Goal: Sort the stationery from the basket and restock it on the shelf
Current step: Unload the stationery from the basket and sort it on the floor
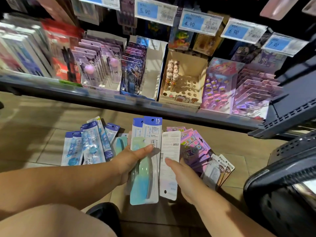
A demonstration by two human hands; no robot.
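Observation:
My left hand [131, 161] grips a fanned stack of ruler packs [145, 175], the front one teal and blue, with 15 cm packs behind it. My right hand [181, 175] holds a white-backed pack [170, 161] beside that stack, thumb on its face. On the floor to the left lie several blue 15 cm ruler packs [87, 144]. To the right lies a pile of purple cartoon packs [195, 146] and a few small grey packs [218, 170]. The black basket [283, 185] stands at the right edge. The bottom shelf [119, 100] runs across above the floor piles.
The shelf carries boxes of purple pen packs [95, 65], dark hero packs [133, 72], a half-empty pen box [181, 82] and pink packs [239, 89]. Price tags [153, 11] hang above. My knee [56, 221] and a black shoe [104, 212] are at bottom left.

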